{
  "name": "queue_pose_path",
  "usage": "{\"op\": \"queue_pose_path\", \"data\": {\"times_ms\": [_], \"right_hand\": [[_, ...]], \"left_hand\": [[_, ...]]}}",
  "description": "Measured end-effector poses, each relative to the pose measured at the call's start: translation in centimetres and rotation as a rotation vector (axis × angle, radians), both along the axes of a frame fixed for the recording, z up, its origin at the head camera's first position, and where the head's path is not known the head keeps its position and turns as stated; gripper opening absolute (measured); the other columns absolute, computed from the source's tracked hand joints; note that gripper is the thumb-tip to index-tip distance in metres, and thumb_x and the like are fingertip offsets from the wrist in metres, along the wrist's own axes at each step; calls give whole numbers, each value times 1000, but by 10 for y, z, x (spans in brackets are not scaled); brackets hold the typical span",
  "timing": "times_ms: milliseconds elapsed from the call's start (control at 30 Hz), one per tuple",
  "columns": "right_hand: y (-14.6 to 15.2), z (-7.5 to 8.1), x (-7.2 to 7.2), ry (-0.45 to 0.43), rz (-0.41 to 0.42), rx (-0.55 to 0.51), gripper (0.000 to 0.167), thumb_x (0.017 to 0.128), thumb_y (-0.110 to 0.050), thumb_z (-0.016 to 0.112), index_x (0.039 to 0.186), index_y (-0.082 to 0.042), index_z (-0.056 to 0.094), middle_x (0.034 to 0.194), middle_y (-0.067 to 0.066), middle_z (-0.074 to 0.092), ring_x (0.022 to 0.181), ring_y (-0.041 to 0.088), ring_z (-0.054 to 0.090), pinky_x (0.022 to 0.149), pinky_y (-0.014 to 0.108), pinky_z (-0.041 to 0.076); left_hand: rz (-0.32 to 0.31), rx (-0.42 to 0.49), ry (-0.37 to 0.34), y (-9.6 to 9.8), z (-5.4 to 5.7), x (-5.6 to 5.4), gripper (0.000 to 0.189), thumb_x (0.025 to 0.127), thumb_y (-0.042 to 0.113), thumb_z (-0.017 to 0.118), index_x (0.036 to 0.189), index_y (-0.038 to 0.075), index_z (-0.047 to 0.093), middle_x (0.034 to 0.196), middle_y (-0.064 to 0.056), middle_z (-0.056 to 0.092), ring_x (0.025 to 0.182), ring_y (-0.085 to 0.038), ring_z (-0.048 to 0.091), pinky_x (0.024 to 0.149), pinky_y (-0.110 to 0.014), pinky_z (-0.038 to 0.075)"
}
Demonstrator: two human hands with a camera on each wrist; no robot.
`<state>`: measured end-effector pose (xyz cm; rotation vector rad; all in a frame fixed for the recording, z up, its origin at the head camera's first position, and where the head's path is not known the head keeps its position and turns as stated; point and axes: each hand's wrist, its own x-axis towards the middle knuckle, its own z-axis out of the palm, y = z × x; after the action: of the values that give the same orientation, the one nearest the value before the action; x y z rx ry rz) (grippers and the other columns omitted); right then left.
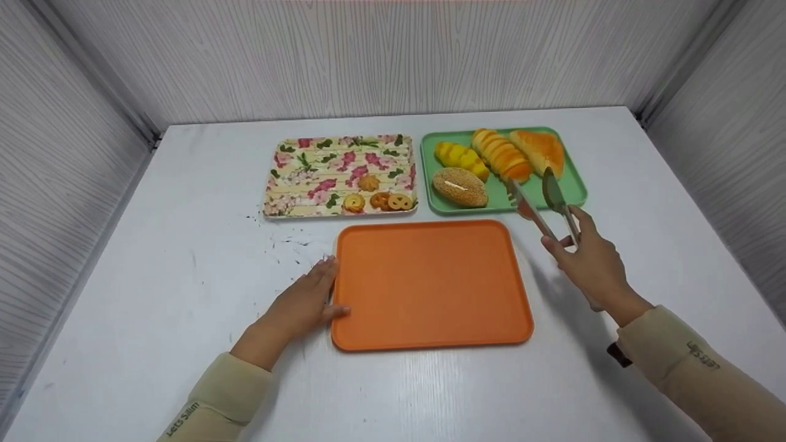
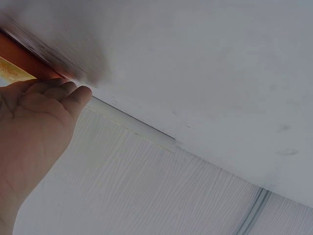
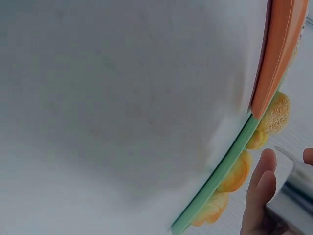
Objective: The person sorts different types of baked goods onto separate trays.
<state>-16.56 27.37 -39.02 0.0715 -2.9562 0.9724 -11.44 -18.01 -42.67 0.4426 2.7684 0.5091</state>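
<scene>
My right hand (image 1: 592,264) grips a pair of metal tongs (image 1: 533,212), their two tips spread apart. The tips hang over the front right part of a green tray (image 1: 577,191), close to a striped bread roll (image 1: 500,153) and a triangular bread (image 1: 540,147), with nothing between them. At the left edge of an orange tray (image 1: 430,285) lies my left hand (image 1: 302,304), fingers fairly straight along the outer side and thumb over the rim. In the left wrist view, the fingertips of the left hand (image 2: 41,117) meet the tray's edge.
Also on the green tray are a yellow bun (image 1: 462,159) and a sesame roll (image 1: 459,187). Left of it, a floral tray (image 1: 307,184) holds several cookies (image 1: 368,183) near its front right corner. White wood-grain panels (image 1: 381,61) enclose the white table (image 1: 153,276) at the back and sides.
</scene>
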Motion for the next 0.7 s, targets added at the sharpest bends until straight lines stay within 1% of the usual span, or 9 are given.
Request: {"op": "queue_pose_path", "data": {"times_ms": [167,333,467,700], "right_hand": [[6,1,12,-27,13,26,81,92,-57,51,151,-12,18,102,15,65,67,20,65,55,35,44],[11,-3,20,-39,7,42,82,92,-56,51,151,-10,18,102,17,65,64,19,63,51,34,43],[15,-8,24,-54,-3,60,83,92,-56,51,151,-9,18,104,20,65,61,20,60,49,34,42],[18,-15,26,-69,-18,82,84,91,-58,52,150,-7,20,102,18,66,59,20,57,46,33,40]], "left_hand": [[-5,14,12,-1,-1,0,93,89,51,58,152,0,11,157,-15,13,142,-31,14,111,-49,22],[-20,18,41,-2,-3,0,93,88,50,59,151,-2,13,156,-17,15,142,-32,16,111,-49,23],[-13,24,31,-2,-2,0,93,89,50,58,151,-1,12,156,-17,14,142,-33,16,111,-50,22],[-13,27,16,-1,0,2,94,89,52,57,152,0,10,157,-17,13,142,-33,15,111,-49,21]]}}
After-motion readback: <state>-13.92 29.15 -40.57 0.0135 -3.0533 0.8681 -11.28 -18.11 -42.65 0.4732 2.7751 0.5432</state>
